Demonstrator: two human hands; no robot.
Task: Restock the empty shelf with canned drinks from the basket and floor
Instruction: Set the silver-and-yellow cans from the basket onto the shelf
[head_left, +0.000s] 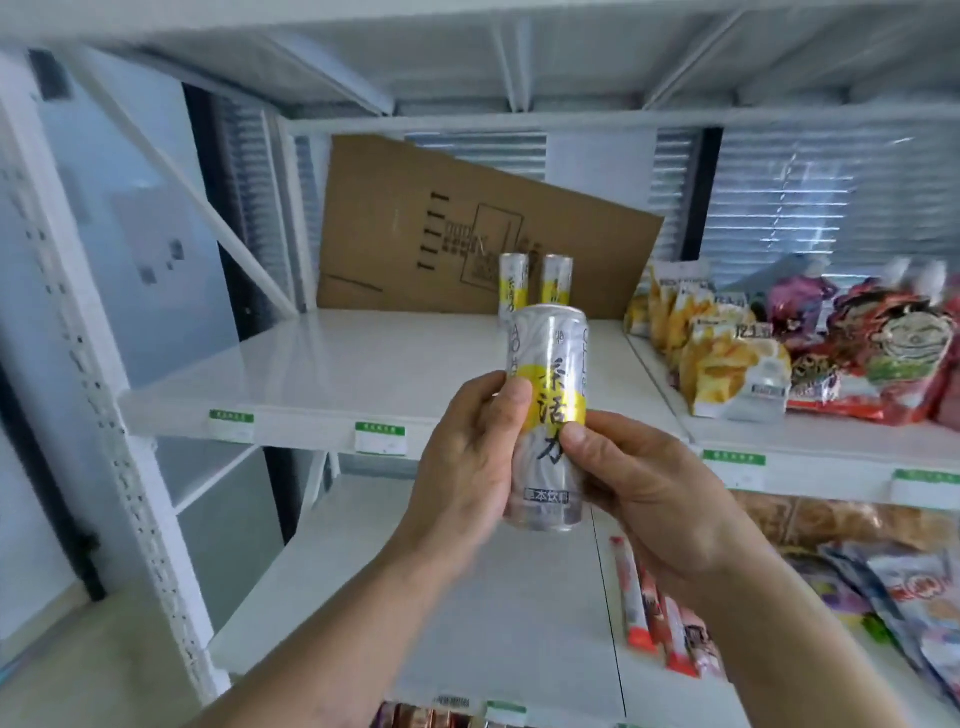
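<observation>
Head view: both hands hold one can (549, 415) upright at frame centre, in front of the shelf (332, 374). Left hand (470, 462) wraps the can's left side, thumb across the yellow label, grip closed on the can. Right hand (654, 493) takes the lower right side, thumb pressed on the label, fingers curled behind, also gripping the can. Can is silver with a yellow patch and black characters; it is off the shelf, held in the air.

Two more cans (535, 291) stand upright at the back of the shelf, just above the held can in frame, side by side, near a tilted cardboard sheet (467, 223) leaning on the back. The rest of the white shelf board is bare, with green-and-white price tags (380, 439) on its front edge.

Right of frame: snack bags (737, 374) on the neighbouring shelf. Lower right: a lower shelf (467, 597) with long thin packets (631, 603) and more bags.
</observation>
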